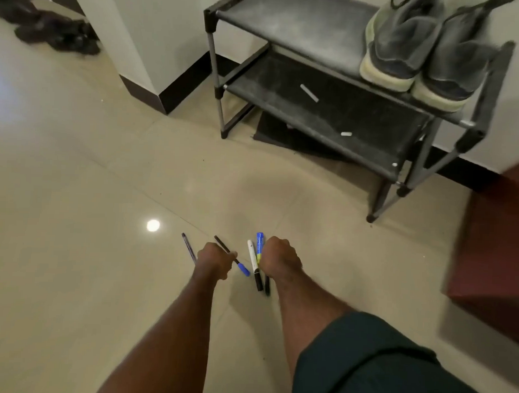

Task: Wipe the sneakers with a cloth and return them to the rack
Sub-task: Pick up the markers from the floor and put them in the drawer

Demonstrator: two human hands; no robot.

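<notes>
Grey sneakers (pixel 419 49) far beyond either grip.

Two bare forearms enter from the lower edge of the frame and end in the left hand (pixel 213 261) at lower centre and the right hand (pixel 281 257) just beside it; no sleeves, watch or rings are visible. At lower right, a leg is covered to the knee by dark green shorts (pixel 373 365) of plain, unmarked fabric.
</notes>
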